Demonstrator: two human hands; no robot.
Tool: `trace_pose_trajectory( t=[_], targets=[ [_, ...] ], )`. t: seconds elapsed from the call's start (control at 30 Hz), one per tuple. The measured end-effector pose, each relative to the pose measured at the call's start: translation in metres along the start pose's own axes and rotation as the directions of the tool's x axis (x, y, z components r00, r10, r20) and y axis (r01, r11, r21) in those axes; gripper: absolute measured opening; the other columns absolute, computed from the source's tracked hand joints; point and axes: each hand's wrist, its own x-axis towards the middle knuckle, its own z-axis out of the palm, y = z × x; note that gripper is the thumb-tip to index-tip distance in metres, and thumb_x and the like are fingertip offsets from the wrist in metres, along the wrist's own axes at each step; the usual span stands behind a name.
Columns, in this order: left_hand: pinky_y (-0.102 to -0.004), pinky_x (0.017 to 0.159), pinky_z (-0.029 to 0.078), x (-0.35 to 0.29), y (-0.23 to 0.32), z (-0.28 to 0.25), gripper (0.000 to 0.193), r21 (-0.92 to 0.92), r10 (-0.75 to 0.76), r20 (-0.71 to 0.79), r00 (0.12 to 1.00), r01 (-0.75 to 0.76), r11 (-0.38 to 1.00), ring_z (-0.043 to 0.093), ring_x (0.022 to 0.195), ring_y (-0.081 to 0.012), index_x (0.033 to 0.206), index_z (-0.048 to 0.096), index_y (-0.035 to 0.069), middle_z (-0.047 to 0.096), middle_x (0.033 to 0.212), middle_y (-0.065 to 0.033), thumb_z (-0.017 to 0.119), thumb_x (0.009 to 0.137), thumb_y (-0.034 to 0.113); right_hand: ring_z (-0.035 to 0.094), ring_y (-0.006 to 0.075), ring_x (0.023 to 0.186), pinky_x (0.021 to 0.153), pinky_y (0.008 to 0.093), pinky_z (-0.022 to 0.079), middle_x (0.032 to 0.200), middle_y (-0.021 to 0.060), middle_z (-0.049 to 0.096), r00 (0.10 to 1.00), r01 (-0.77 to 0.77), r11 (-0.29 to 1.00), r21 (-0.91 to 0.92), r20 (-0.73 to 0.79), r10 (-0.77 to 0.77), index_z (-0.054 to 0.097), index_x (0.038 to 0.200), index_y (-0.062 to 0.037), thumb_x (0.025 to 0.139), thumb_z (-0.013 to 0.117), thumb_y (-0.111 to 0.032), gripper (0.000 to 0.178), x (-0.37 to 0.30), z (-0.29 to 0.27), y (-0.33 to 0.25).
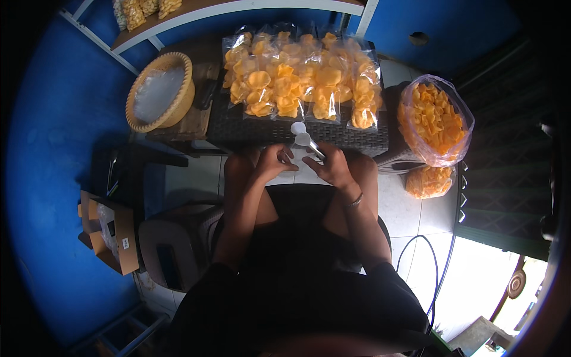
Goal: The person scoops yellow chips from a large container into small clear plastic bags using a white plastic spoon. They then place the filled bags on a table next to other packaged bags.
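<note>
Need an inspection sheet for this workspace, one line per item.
Surface: dark woven-pattern table, bare along the near edge.
Job's things: clear bags of orange chips in rows; small white-and-silver item, kind unclear.
Clutter: yellow basket holding clear plastic; cardboard box at left.
Hands: right hand holds the item; left hand close by, fingers curled, contact unclear.
Cables: dark cable looped on the floor, right side.
Surroundings: blue wall; shelf beyond the table; larger chip bag at right.
</note>
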Motion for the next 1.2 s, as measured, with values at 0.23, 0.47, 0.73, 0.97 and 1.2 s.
trace_pose_trajectory(
  t=[0.23, 0.47, 0.73, 0.97, 1.2],
  targets=[
    [-0.0271, 0.059, 0.044, 0.004, -0.011, 0.004, 0.046, 0.061, 0.092, -0.042, 0.995, -0.089, 0.994, 0.053, 0.066, -0.0087, 0.092, 0.068, 0.006, 0.059, 0.074, 0.0007, 0.094, 0.057, 0.018, 0.067, 0.0201, 0.065, 0.063, 0.0321, 0.052, 0.075, 0.0135, 0.069, 0.996, -0.091, 0.995, 0.033, 0.023, 0.091, 0.068, 0.092, -0.0023, 0.086, 0.073, -0.013, 0.014, 0.001, -0.003, 0.003],
    [-0.033, 0.08, 0.054, -0.001, -0.002, 0.008, 0.063, 0.07, 0.119, 0.014, 0.993, -0.12, 0.99, 0.068, 0.089, -0.0192, 0.108, 0.064, 0.004, 0.07, 0.099, -0.0084, 0.095, 0.058, 0.027, 0.073, 0.0312, 0.078, 0.07, 0.0379, 0.056, 0.079, 0.0129, 0.073, 0.98, -0.191, 0.964, 0.186, -0.026, 0.199, 0.068, 0.097, -0.0024, 0.089, 0.067, -0.014, 0.014, 0.002, 0.0, -0.008],
    [-0.0264, 0.065, 0.053, -0.01, 0.021, 0.001, 0.059, -0.106, 0.059, 0.11, 0.992, -0.047, 0.993, 0.066, 0.077, -0.0129, 0.114, 0.063, 0.003, 0.071, 0.092, -0.0078, 0.091, 0.064, 0.016, 0.071, 0.0192, 0.073, 0.07, 0.0336, 0.054, 0.08, 0.0099, 0.074, 0.969, -0.245, 0.892, 0.379, 0.116, 0.217, 0.07, 0.099, -0.0012, 0.09, 0.069, -0.016, 0.017, 0.001, 0.0, -0.003],
    [-0.0276, 0.06, 0.051, -0.007, 0.027, -0.002, 0.063, 0.062, 0.25, 0.082, 0.965, -0.255, 0.965, 0.065, 0.071, -0.0134, 0.113, 0.063, 0.004, 0.069, 0.086, -0.0073, 0.094, 0.06, 0.02, 0.064, 0.0084, 0.072, 0.068, 0.0273, 0.05, 0.082, 0.0101, 0.073, 0.939, -0.24, 0.963, 0.126, 0.281, 0.197, 0.067, 0.1, 0.0043, 0.093, 0.069, -0.015, 0.02, -0.001, -0.014, 0.007],
    [-0.0321, 0.073, 0.052, -0.021, 0.061, -0.024, 0.072, 0.262, -0.005, 0.097, 0.995, -0.02, 0.965, 0.066, 0.078, -0.0192, 0.111, 0.064, 0.004, 0.067, 0.087, -0.0087, 0.096, 0.056, 0.038, 0.059, 0.0093, 0.058, 0.055, 0.0253, 0.047, 0.077, 0.0054, 0.07, 0.873, -0.473, 0.85, 0.234, 0.259, 0.414, 0.064, 0.104, 0.0035, 0.095, 0.067, -0.021, 0.026, 0.0, -0.027, 0.002]
  ],
)
